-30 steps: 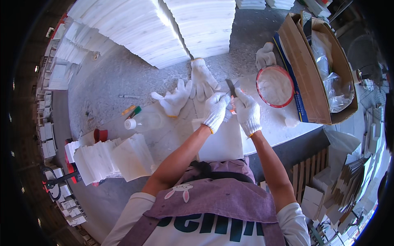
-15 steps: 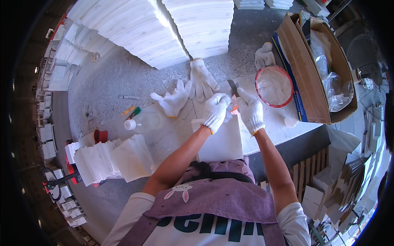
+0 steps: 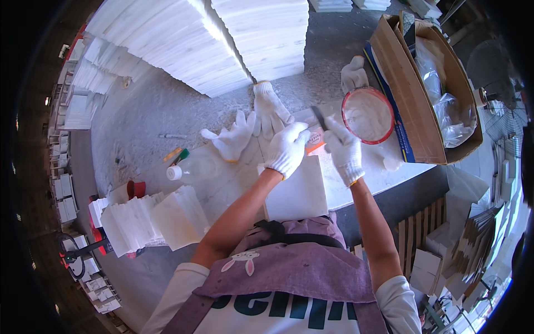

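- At the middle of the bench (image 3: 364,177), just ahead of the worker's body, a dark flat blade (image 3: 319,118) juts up and leftward from the right hand (image 3: 343,147).
- The right hand, in a white knitted glove, has its fingers closed about the blade's lower end.
- The left hand (image 3: 287,148), gloved likewise, is bent with its fingers pointing toward the right hand; cannot tell whether it grips anything.
- Between the hands: a small orange-and-white item (image 3: 316,146), partly hidden.
- Nearest the body: a white square slab (image 3: 297,192), lying flat.
- Beyond the left hand: two loose white gloves, one (image 3: 231,138) with fingers upward, the other (image 3: 271,111) with fingers toward the worker.
- Right of the right hand: a red-rimmed round container (image 3: 367,116) with whitish contents, beside an open cardboard box (image 3: 404,92) holding clear plastic.
- Left side: a clear bottle (image 3: 197,168) with a white cap, on its side; a row of thin white slabs (image 3: 133,225) on edge.
- Far side: tall white stacks (image 3: 264,39).
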`<state>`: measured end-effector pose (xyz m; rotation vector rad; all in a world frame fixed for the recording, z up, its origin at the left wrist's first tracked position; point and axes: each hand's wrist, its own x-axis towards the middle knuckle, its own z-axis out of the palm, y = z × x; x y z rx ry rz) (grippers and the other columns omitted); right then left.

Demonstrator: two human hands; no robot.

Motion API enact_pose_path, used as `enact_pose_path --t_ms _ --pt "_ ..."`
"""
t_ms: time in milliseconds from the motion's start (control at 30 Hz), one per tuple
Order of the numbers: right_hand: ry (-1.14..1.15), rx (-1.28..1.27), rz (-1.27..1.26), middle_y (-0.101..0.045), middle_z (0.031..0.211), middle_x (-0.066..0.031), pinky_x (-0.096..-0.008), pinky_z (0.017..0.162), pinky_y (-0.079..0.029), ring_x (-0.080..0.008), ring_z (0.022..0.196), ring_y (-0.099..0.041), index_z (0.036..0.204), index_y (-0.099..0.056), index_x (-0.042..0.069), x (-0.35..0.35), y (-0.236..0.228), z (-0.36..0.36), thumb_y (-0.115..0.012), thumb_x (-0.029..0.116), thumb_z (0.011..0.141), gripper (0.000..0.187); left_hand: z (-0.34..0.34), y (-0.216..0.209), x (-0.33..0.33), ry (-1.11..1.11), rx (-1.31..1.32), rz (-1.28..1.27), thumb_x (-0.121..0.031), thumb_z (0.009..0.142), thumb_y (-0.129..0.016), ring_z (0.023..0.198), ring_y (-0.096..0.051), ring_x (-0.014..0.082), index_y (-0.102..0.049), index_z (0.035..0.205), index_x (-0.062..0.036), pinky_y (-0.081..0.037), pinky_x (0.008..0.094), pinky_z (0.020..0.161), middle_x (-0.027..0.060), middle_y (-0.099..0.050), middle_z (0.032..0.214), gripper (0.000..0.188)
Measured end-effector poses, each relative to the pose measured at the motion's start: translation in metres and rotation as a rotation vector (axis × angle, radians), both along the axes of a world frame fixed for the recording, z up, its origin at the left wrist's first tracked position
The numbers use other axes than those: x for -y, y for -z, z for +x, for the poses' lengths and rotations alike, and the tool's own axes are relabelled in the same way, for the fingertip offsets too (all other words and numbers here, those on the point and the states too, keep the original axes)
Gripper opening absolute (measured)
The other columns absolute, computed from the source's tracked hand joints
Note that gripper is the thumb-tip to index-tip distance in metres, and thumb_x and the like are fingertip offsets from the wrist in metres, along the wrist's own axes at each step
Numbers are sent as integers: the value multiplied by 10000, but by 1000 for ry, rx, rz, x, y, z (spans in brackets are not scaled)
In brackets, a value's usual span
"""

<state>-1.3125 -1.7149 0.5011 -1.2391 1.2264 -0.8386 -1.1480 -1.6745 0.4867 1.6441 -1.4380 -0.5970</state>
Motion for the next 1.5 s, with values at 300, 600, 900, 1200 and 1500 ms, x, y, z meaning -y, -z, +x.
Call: enact_pose_path --t_ms 300,600,900,1200,1500 --pt "-222 -247 -1 -631 797 -39 -241 571 -463 -80 621 -543 1227 -627 17 -11 15 -21 -532 59 890 352 14 -20 -4 375 883 -62 -164 833 -583 589 -613 228 -630 993 -114 -477 373 490 57 -566 717 174" --pt "-311 -225 48 -708 933 -121 -289 707 -492 -181 736 -639 1207 -643 67 -18 -5 -19 -560 134 882 343 8 -12 -17 331 898 -129 -174 833 -593 552 -608 236 -621 914 -107 -465 382 449 59 -552 665 109" --pt "109 149 295 -575 768 8 -215 536 -424 -65 614 -516 1410 -428 1 -23 -26 -31 -547 126 905 534 -5 -64 -16 100 487 -402 -190 819 -682 527 -565 248 -634 1036 -134 -444 386 484 37 -537 625 229" --pt "163 98 227 -629 854 -28 -215 558 -447 -74 637 -552 1303 -558 7 -25 -50 -44 -593 137 901 423 17 -37 -19 -33 482 -288 -159 855 -653 618 -626 301 -637 986 -87 -491 388 545 110 -645 768 150" --pt "-14 -900 -379 -683 936 -192 -425 760 -513 -361 857 -652 946 -707 43 32 -56 -95 -542 181 851 235 8 -66 -76 -194 -387 231 -69 906 -626 629 -613 89 -600 1130 40 -493 223 533 71 -646 818 250"
